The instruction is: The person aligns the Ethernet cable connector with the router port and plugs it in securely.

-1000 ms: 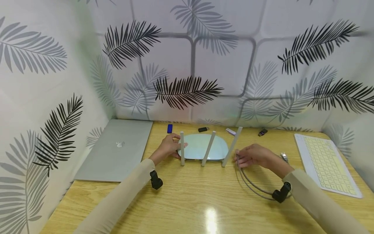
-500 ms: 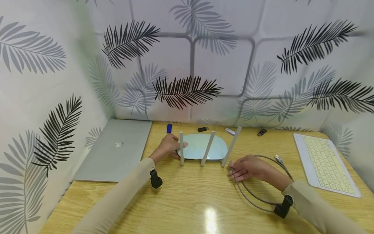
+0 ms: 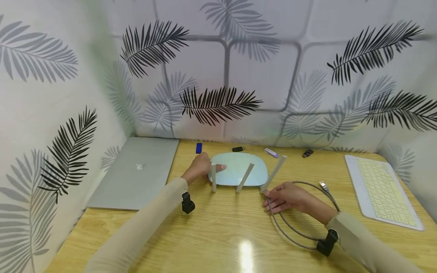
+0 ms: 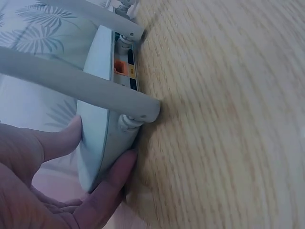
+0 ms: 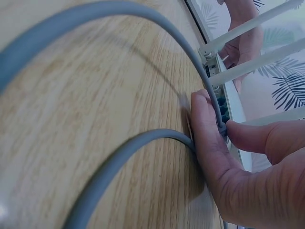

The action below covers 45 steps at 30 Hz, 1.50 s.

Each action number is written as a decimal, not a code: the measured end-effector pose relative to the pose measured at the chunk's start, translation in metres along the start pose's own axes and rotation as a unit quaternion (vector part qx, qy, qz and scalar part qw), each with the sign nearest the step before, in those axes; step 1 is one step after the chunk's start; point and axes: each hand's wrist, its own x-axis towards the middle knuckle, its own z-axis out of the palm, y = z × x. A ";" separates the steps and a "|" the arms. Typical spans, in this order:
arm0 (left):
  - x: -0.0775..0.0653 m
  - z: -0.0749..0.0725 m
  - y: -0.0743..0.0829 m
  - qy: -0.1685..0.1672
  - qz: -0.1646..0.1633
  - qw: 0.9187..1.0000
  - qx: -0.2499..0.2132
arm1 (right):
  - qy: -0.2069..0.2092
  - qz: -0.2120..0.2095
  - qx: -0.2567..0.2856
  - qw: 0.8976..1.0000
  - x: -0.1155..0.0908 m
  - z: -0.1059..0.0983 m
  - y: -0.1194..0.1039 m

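A pale router [image 3: 246,168] with three grey antennas lies on the wooden table, its port side facing me. My left hand [image 3: 200,167] grips its left end, thumb on top and fingers beneath. An orange port [image 4: 120,67] shows between the antennas in the left wrist view. Close to the router's right antenna, my right hand [image 3: 286,197] pinches one end of a grey network cable [image 3: 278,224] between thumb and fingers. In the right wrist view that cable end is right at the row of ports, its plug hidden. The cable's other plug [image 3: 323,185] lies right of my hand.
A closed silver laptop [image 3: 136,172] lies at the left, a white keyboard [image 3: 384,191] at the right. Along the back are a blue USB stick [image 3: 199,148], a black one [image 3: 238,149], a white-and-purple one [image 3: 271,152] and a dark one [image 3: 307,153].
My right hand has moved left and nearer to me with the cable end, up to the router's right antenna. The antenna tips sit lower, and my left thumb reaches farther over the router.
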 end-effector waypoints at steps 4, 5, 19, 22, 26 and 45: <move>-0.001 -0.002 0.003 -0.005 -0.006 1.000 -0.025 | 0.006 0.002 0.007 1.000 0.000 -0.001 0.003; -0.001 -0.002 0.002 -0.011 -0.009 0.999 -0.040 | 0.007 0.003 0.010 1.000 0.001 -0.001 0.004; 0.005 -0.009 -0.004 -0.058 -0.013 0.993 -0.105 | 0.016 -0.002 0.044 0.999 -0.011 0.009 0.007; 0.006 -0.009 -0.005 -0.064 -0.017 0.992 -0.112 | 0.031 -0.002 0.057 0.998 -0.013 0.017 0.008; 0.007 -0.010 -0.005 -0.073 -0.031 0.989 -0.127 | 0.049 -0.007 0.081 0.995 -0.012 0.029 0.011; 0.010 -0.009 -0.006 -0.090 -0.053 0.984 -0.148 | 0.085 -0.053 0.151 0.983 0.007 0.092 0.001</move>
